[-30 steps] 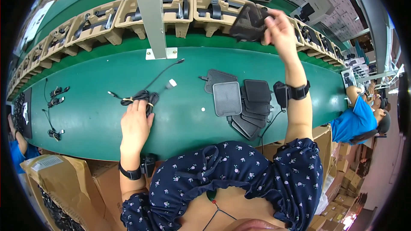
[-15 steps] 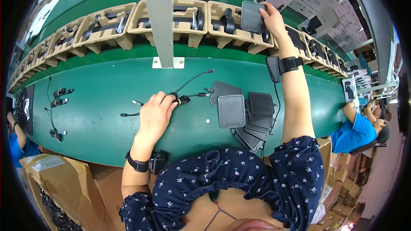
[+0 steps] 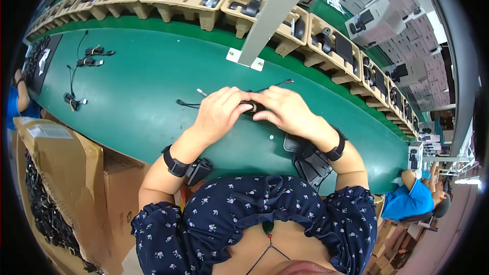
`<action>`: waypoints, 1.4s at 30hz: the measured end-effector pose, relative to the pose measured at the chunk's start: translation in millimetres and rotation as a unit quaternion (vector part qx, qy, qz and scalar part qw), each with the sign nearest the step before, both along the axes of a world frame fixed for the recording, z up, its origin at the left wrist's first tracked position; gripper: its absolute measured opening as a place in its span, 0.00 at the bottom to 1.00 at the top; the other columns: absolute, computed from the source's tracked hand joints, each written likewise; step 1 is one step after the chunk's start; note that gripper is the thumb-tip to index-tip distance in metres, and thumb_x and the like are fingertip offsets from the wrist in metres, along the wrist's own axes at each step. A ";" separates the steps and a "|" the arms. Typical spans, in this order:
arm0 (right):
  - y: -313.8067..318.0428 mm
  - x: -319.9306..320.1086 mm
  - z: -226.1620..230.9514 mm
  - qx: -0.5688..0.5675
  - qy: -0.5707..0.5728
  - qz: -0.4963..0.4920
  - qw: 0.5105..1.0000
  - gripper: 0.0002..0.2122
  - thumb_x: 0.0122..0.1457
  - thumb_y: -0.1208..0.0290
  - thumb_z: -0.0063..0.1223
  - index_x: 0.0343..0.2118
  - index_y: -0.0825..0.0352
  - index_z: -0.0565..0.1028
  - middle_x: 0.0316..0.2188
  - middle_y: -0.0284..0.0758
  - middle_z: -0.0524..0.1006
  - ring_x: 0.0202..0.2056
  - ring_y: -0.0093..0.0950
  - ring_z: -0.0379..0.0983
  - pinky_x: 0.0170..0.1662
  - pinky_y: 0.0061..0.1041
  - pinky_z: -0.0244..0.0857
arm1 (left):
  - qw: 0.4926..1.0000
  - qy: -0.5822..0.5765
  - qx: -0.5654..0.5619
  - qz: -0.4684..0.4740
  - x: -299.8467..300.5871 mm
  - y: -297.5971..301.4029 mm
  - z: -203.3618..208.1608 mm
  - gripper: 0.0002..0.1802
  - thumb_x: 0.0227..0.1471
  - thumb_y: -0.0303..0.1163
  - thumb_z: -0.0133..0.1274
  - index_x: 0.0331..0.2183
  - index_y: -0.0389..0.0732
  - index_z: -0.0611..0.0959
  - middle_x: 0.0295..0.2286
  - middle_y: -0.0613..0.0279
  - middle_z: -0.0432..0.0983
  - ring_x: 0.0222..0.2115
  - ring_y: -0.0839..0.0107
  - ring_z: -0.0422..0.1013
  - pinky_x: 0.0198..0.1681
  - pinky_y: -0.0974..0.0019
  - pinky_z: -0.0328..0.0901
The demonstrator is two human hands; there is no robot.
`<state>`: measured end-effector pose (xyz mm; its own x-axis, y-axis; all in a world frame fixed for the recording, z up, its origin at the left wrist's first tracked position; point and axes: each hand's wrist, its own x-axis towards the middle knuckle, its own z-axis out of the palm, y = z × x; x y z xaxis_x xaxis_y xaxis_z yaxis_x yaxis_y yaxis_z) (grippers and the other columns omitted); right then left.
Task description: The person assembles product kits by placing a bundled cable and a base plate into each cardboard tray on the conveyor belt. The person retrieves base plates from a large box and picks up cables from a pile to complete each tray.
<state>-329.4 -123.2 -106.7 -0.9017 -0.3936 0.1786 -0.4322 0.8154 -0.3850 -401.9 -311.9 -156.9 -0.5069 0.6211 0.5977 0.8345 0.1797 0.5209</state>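
Both my hands meet over the green bench around a bundled black cable. My left hand is closed on the bundle from the left. Opposite it, my right hand pinches the same bundle, fingertips touching the left ones. Loose cable ends stick out past the hands, one with a pale plug and one with a dark plug. Partly covered by my right forearm is a pile of flat black pads. Another dark square pad lies in a tray of the row.
Pulp trays with black parts line the far side, behind a metal post. Bundled cables lie at left. An open carton of cables stands near left. A co-worker in blue sits at right; another is partly visible at left.
My right hand has let go of the square pad, now in the tray, and come back to the cable bundle beside my left hand. The whole view has shifted and tilted.
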 end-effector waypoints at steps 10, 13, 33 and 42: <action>-13.5 -0.9 29.3 -0.474 -0.214 -0.188 0.833 0.09 0.53 0.74 0.57 0.36 0.69 0.73 0.34 0.35 0.74 0.28 0.19 0.70 0.29 0.20 0.64 | 0.787 -0.546 0.192 -0.213 1.2 -4.6 6.8 0.21 0.62 0.38 0.37 0.50 0.33 0.65 0.38 0.54 0.73 0.36 0.70 0.73 0.42 0.69 0.68; -17.7 -2.1 17.5 -0.220 -0.097 -0.138 0.961 0.13 0.51 0.68 0.60 0.38 0.66 0.73 0.41 0.36 0.72 0.36 0.24 0.71 0.33 0.25 0.66 | 0.767 -0.566 0.163 -0.254 8.7 2.0 3.4 0.20 0.62 0.38 0.36 0.49 0.34 0.67 0.37 0.56 0.72 0.37 0.70 0.72 0.44 0.68 0.68; 74.7 0.0 48.9 0.091 0.243 -0.336 0.905 0.10 0.59 0.68 0.46 0.44 0.57 0.73 0.29 0.40 0.77 0.28 0.39 0.74 0.27 0.32 0.66 | 0.997 -0.070 0.016 -0.001 -6.2 -3.1 -19.5 0.18 0.42 0.31 0.59 0.37 0.36 0.74 0.34 0.56 0.68 0.36 0.57 0.65 0.39 0.59 0.62; 176.8 -54.8 47.5 0.329 0.088 -0.452 0.824 0.10 0.57 0.63 0.42 0.34 0.55 0.77 0.24 0.42 0.77 0.29 0.40 0.75 0.30 0.37 0.69 | 0.995 -0.057 -0.083 0.005 -4.7 -2.3 -32.1 0.18 0.40 0.28 0.59 0.37 0.39 0.75 0.34 0.59 0.67 0.37 0.59 0.64 0.39 0.59 0.60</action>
